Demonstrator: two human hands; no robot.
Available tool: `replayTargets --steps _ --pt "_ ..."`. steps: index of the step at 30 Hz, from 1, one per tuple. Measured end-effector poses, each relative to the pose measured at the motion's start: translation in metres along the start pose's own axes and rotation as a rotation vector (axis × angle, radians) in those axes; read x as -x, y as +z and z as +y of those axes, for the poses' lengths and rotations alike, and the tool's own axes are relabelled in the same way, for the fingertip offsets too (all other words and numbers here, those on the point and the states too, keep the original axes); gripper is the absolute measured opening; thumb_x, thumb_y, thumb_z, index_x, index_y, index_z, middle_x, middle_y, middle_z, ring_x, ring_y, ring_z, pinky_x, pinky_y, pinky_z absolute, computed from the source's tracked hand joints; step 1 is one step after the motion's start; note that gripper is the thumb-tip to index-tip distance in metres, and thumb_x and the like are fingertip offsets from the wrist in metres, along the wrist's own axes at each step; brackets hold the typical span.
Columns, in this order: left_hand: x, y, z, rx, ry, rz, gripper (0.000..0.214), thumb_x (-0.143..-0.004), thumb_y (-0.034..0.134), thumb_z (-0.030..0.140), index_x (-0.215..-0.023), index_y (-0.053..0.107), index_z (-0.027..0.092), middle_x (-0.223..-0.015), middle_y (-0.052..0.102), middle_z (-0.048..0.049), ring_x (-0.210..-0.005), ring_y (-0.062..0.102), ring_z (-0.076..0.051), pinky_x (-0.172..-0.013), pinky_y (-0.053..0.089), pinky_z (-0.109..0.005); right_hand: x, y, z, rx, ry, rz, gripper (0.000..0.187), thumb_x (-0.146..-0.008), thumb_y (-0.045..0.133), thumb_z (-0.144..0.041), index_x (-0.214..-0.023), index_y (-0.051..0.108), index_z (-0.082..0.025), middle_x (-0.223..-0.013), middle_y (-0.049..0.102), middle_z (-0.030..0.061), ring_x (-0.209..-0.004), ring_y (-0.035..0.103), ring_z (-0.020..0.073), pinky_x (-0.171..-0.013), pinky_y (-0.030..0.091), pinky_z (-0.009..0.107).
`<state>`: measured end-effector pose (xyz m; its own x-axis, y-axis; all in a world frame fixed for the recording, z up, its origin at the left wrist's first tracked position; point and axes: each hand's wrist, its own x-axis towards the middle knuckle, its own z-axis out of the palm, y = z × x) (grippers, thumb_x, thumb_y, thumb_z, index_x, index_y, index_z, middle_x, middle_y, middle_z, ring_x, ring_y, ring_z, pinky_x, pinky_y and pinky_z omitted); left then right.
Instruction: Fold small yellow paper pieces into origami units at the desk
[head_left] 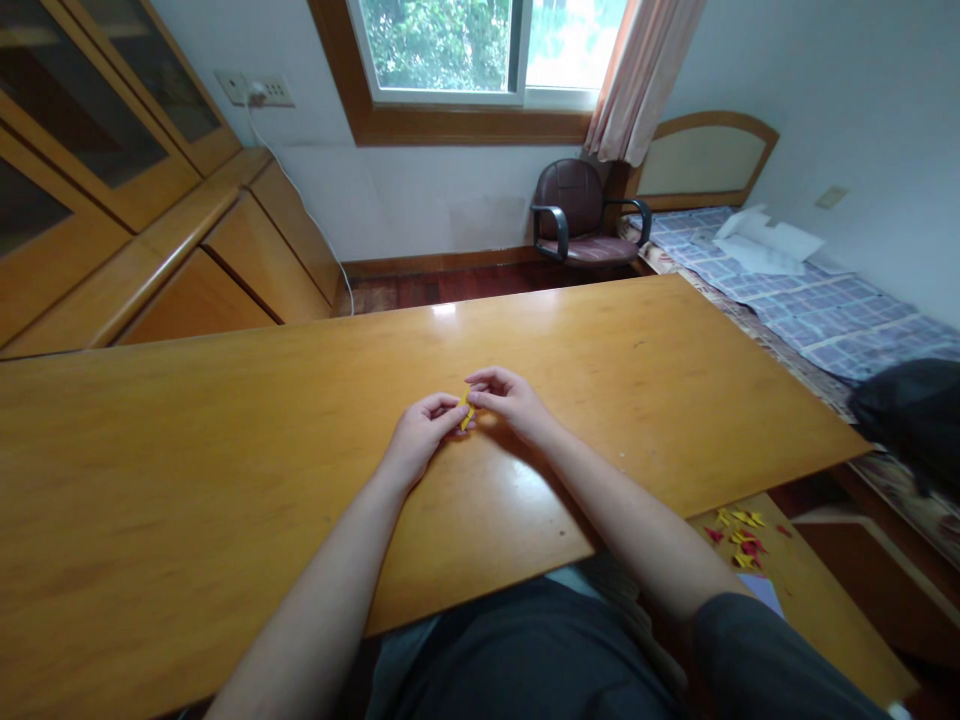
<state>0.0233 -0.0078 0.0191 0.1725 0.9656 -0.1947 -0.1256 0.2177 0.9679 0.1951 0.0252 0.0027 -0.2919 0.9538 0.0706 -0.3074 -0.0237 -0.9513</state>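
Between my two hands, just above the middle of the wooden table (225, 480), is a small piece of folded yellow paper (466, 412). My left hand (424, 432) pinches its lower part between thumb and fingers. From the other side, my right hand (511, 400) grips the upper part with thumb and fingertips. Parts of the folded paper are hidden by the fingers, so its full shape is unclear. Both forearms reach in from the near edge of the table.
Several small yellow and red folded paper pieces (744, 540) lie on a lower wooden surface (832, 610) at right, with a pale sheet (762, 592). An armchair (577, 215) stands beyond the table, a bed (817, 300) along the right, cabinets (172, 240) on the left.
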Motion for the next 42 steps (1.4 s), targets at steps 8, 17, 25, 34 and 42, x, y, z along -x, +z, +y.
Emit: replayTargets --steps 8,17,25,34,42 --pt "0.0001 -0.0001 0.0003 -0.039 0.016 0.007 0.036 -0.066 0.084 0.046 -0.08 0.07 0.016 -0.074 0.072 -0.0032 -0.067 0.063 -0.015 -0.067 0.048 -0.026 0.001 0.002 -0.0028 0.028 0.008 0.016 0.03 -0.07 0.081 -0.027 -0.096 0.07 -0.019 -0.082 0.067 -0.001 -0.075 0.062 0.0117 -0.077 0.049 0.028" --pt "-0.0006 0.0004 0.001 -0.08 0.054 0.003 0.032 -0.068 0.082 0.044 -0.076 0.07 0.016 -0.071 0.071 -0.0025 -0.065 0.059 -0.014 -0.066 0.045 -0.025 0.002 0.0054 -0.0055 0.054 0.03 0.023 0.031 -0.069 0.082 -0.033 -0.094 0.07 -0.018 -0.079 0.068 -0.0014 -0.073 0.062 0.0125 -0.075 0.049 0.028" --pt "-0.0016 0.0003 -0.0006 -0.094 0.049 0.006 0.033 -0.068 0.082 0.046 -0.076 0.07 0.016 -0.073 0.072 -0.0032 -0.066 0.06 -0.015 -0.066 0.044 -0.025 0.0014 0.0057 -0.0061 0.101 0.013 0.048 0.031 -0.069 0.081 -0.035 -0.093 0.07 -0.018 -0.08 0.068 -0.0005 -0.074 0.061 0.0126 -0.074 0.049 0.028" --pt "0.0012 0.0016 0.003 -0.075 0.046 0.023 0.034 -0.066 0.083 0.046 -0.075 0.07 0.016 -0.072 0.072 -0.0037 -0.066 0.061 -0.015 -0.066 0.045 -0.026 0.0021 0.0064 -0.0059 0.08 0.016 0.046 0.032 -0.068 0.082 -0.036 -0.093 0.071 -0.019 -0.082 0.069 0.0002 -0.077 0.062 0.0142 -0.077 0.05 0.03" --pt "-0.0006 0.0007 0.0018 -0.039 0.015 0.005 0.032 -0.065 0.084 0.042 -0.074 0.07 0.015 -0.073 0.072 -0.0039 -0.066 0.061 -0.015 -0.066 0.046 -0.026 -0.0004 0.0044 -0.0018 0.068 0.021 0.028 0.032 -0.067 0.083 -0.034 -0.093 0.071 -0.019 -0.081 0.068 0.0001 -0.077 0.062 0.0141 -0.077 0.05 0.03"
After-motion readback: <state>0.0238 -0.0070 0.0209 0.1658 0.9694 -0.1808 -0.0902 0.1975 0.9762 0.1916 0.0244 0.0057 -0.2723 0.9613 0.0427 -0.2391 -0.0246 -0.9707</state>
